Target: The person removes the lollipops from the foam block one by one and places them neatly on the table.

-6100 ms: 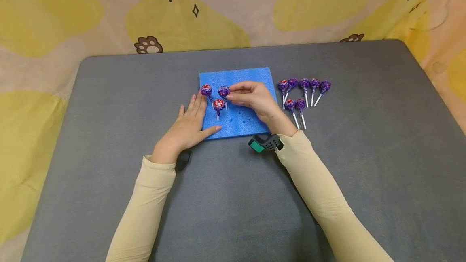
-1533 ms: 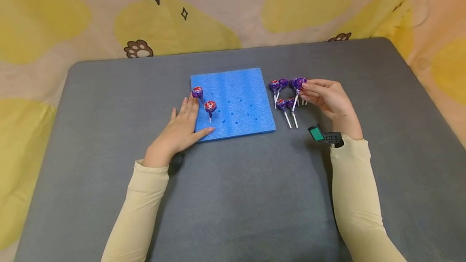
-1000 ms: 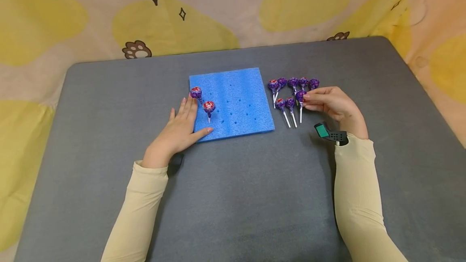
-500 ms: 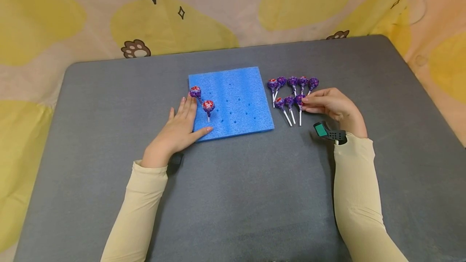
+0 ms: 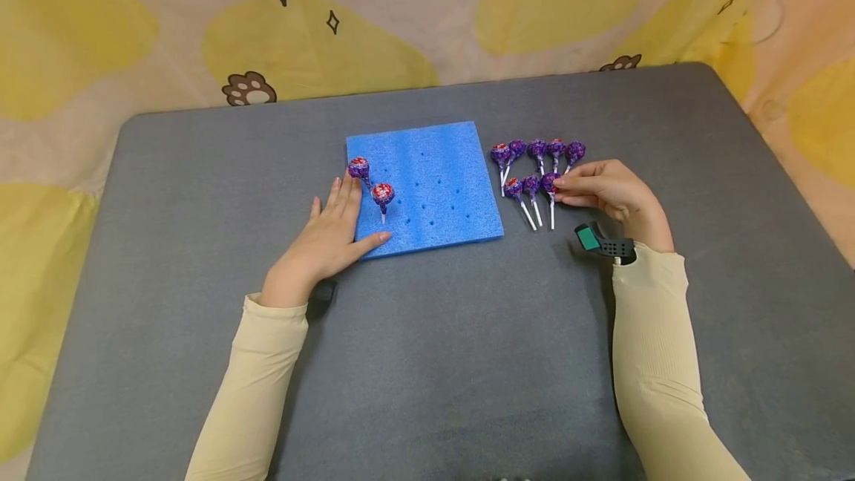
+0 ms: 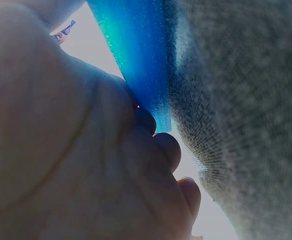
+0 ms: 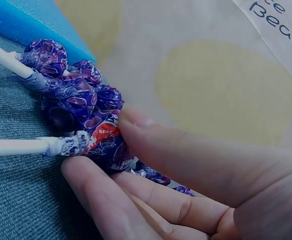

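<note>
My left hand [image 5: 323, 247] lies flat along the left edge of a blue foam board [image 5: 444, 162], fingers straight and the thumb on the board's front left corner. Two purple-and-red wrapped lollipops stand in the board near that hand: one lollipop [image 5: 383, 195] close to the thumb, another lollipop [image 5: 358, 169] by the fingertips. Right of the board, my right hand [image 5: 611, 191] pinches a lollipop [image 7: 108, 147] by its wrapped head between thumb and fingers. Its white stick points toward me, at the right end of the nearer row of lollipops.
Several loose lollipops [image 5: 537, 148] lie in a back row right of the board, and two more, including a lollipop [image 5: 531, 185], lie just left of the pinched one. Small holes dot the board. A patterned cloth [image 5: 401, 13] hangs behind the grey table [image 5: 427, 362].
A lollipop earlier standing in the board beside the other two is gone from there. My right hand has moved right and lowered a lollipop to the nearer row. The left hand stays on the board.
</note>
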Motion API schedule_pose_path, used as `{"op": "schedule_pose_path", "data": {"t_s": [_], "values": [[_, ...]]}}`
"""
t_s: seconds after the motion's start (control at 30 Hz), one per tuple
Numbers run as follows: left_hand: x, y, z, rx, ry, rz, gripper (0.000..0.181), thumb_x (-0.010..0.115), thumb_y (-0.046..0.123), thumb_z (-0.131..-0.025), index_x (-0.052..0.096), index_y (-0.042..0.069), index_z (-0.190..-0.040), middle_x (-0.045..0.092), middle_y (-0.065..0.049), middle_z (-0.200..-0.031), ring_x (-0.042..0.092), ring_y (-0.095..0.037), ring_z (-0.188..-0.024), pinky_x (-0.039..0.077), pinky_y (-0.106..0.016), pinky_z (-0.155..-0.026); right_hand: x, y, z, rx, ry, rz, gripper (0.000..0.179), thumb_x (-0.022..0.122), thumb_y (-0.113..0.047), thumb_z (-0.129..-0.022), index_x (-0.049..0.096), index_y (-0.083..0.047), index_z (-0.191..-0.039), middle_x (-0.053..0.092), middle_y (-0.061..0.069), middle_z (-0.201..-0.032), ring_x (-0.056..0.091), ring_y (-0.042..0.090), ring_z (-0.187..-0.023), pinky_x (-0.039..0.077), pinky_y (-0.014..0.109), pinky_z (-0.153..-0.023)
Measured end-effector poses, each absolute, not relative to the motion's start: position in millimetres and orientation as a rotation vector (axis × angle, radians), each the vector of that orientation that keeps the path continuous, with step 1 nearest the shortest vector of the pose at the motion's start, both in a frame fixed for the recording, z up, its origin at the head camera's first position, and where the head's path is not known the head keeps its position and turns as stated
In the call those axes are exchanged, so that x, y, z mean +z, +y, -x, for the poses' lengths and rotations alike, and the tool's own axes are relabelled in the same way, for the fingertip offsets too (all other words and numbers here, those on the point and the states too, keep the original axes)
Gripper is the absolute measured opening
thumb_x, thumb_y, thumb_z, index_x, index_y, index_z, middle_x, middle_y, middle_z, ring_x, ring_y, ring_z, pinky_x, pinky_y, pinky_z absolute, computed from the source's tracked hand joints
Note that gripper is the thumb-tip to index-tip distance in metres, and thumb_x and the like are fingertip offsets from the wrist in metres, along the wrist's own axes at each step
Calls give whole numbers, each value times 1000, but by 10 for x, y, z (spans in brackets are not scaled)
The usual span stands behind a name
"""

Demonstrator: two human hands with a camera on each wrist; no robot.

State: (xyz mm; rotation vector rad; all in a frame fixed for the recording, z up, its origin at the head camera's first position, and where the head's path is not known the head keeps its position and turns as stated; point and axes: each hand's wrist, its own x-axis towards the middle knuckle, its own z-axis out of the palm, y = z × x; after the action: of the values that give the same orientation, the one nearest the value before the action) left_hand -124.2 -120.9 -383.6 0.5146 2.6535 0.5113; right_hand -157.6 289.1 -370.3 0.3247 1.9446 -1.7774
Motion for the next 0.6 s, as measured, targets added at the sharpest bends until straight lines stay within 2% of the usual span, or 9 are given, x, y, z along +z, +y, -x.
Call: {"op": "schedule_pose_path", "data": {"t_s": [0.6], "values": [[-3842,-1209,1246,510,2661,-518,94,45,55,-93,-6,-1,-148,-18,-14,-155,-17,-27,-141,-6,-54,-110,-3702,2925,1558,-1660,2032,-291,11,67,-9,-88,75,-10,-81,70,4,-81,68,13,-75,55,25,-69]]}}
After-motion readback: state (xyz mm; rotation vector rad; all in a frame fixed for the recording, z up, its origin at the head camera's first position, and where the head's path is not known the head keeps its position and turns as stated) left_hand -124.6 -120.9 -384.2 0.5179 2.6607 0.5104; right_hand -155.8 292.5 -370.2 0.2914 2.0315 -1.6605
